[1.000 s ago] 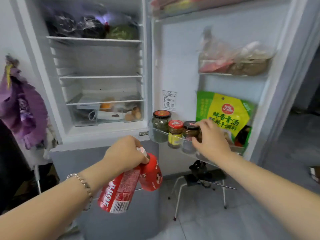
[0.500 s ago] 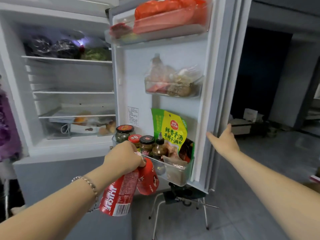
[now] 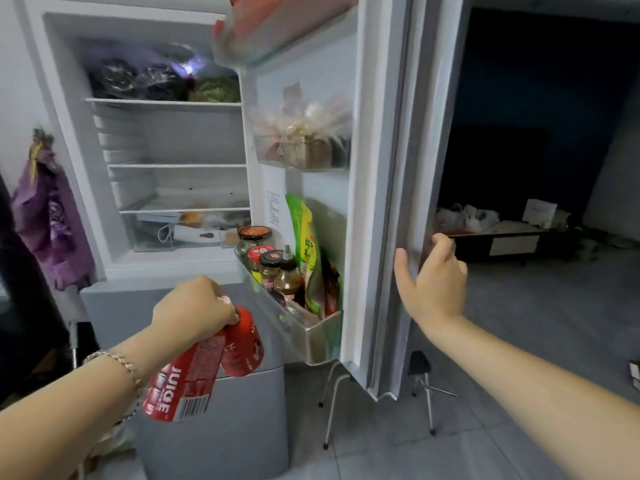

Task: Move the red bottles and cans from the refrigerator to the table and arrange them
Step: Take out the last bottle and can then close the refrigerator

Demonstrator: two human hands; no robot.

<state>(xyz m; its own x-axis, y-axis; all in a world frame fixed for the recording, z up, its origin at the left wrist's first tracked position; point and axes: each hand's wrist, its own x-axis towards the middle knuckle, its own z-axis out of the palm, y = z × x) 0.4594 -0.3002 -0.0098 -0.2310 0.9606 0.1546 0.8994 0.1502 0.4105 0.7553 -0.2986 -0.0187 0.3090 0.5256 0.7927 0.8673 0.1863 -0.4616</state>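
My left hand (image 3: 194,306) grips two red containers by their tops in front of the refrigerator: a red can (image 3: 181,382) labelled JUICE and a red bottle (image 3: 242,344) beside it, both hanging down. My right hand (image 3: 433,278) holds the outer edge of the open refrigerator door (image 3: 384,168), thumb on the inner side and fingers curled round the edge. The refrigerator's inside (image 3: 166,140) shows white shelves with dark bagged food on top.
The door's lower bin (image 3: 311,337) holds several jars, a sauce bottle and a green and yellow packet. A folding stool (image 3: 332,410) stands under the door. A purple bag (image 3: 48,216) hangs at the left. A low dark table (image 3: 502,237) stands far right.
My right hand left the jars in the door bin and took the door's outer edge. The door has swung toward closing. My left hand kept hold of the red can and bottle.
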